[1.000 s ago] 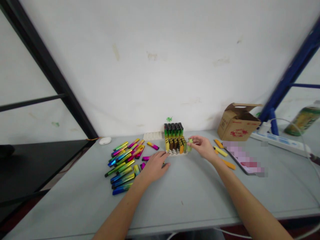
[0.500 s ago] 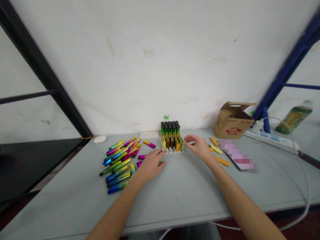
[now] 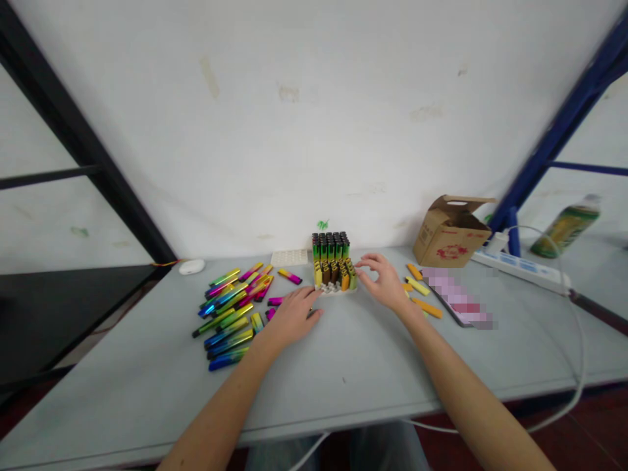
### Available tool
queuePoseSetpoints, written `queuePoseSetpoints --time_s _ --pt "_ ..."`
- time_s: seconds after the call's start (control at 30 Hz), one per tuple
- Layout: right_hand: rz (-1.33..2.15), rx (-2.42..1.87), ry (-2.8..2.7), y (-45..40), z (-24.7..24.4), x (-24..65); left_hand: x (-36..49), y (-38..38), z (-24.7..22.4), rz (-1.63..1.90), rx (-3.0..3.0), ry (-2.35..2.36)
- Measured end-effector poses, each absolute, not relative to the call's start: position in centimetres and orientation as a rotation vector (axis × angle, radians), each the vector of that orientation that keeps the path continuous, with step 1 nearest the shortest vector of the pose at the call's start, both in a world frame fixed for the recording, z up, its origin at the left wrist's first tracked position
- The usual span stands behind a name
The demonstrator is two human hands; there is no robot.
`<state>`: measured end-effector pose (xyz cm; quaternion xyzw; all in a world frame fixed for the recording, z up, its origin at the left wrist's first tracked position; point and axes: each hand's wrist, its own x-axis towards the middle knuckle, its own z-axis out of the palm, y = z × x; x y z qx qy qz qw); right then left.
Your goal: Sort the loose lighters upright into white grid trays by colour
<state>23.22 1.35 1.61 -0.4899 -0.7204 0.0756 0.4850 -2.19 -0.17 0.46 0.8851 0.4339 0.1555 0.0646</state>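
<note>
A white rack (image 3: 333, 288) near the wall holds upright pieces: green ones with black tops (image 3: 331, 245) at the back, then yellow, brown and orange ones (image 3: 334, 271) in front. The rack's front holes show bare. My left hand (image 3: 293, 315) rests palm down at the rack's front left corner, fingers spread, with nothing seen in it. Beside the rack's right side is my right hand (image 3: 381, 280), thumb and forefinger apart near a yellow-green piece (image 3: 352, 278). Left of my left hand lies a pile of shiny multicoloured lighters (image 3: 230, 320). Several yellow and orange pieces (image 3: 426, 308) lie right of my right hand.
An open cardboard box (image 3: 451, 235), a blurred pink flat object (image 3: 458, 297) and a white power strip (image 3: 523, 269) are at the right. A bottle (image 3: 566, 229) leans behind them. A white perforated tray (image 3: 289, 258) and a white oval object (image 3: 191, 267) lie by the wall.
The whole view has shifted slightly. At the rack's right side, my right hand's fingertips have opened from the yellow-green piece, which stands in the rack. My left hand stays at the front left corner.
</note>
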Motion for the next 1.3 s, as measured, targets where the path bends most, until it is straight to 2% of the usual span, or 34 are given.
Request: queuePoseSetpoints --time_s 0.4,0.57,0.7,0.87,1.03,1.3 --pt "0.270 -1.232 -2.008 2.1 -0.3 24.0 -2.2 -0.3 0.5 0.469 2.681 1.296" --pt "0.161 -1.597 -1.781 2.8 0.5 27.9 -2.2 -0.1 0.2 0.451 2.683 1.311" --pt "0.310 -1.840 -1.913 2.5 0.9 30.5 -2.2 -0.1 0.2 0.441 2.690 1.314" --pt "0.472 -1.708 -2.236 1.9 1.4 31.4 -2.3 -0.2 0.4 0.408 2.694 1.330" --pt "0.476 -1.693 -2.257 2.0 1.8 31.4 -2.2 -0.3 0.4 0.396 2.697 1.333" --pt "0.296 -1.667 -2.213 2.6 0.8 29.1 -2.2 -0.3 0.4 0.397 2.697 1.326"
